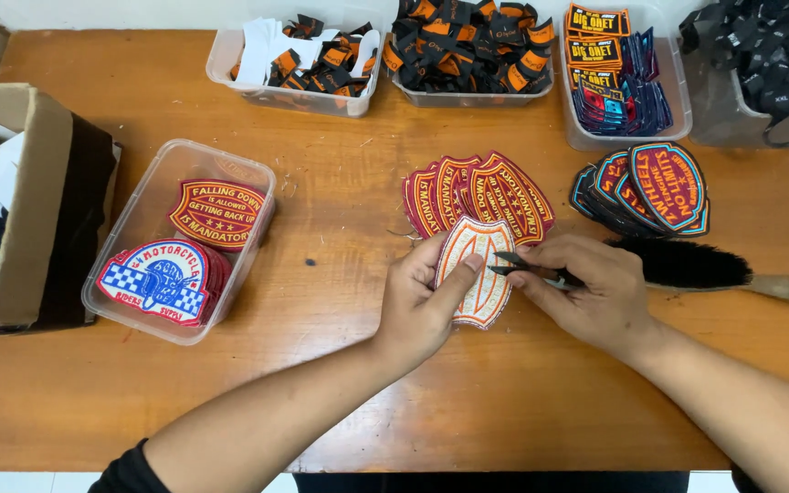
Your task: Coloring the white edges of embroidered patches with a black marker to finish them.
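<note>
Pinched between thumb and fingers of the left hand [422, 297], a shield-shaped patch [477, 269] is held face down just above the wooden table [340, 393]. Small dark snips [527, 267] are gripped by the right hand [586, 292], tips touching the patch's edge, near a fanned stack of red patches [481, 192].

The right hand [595, 292] hides most of the small snips [527, 267], and the brush [687, 263] handle runs off-frame.
</note>
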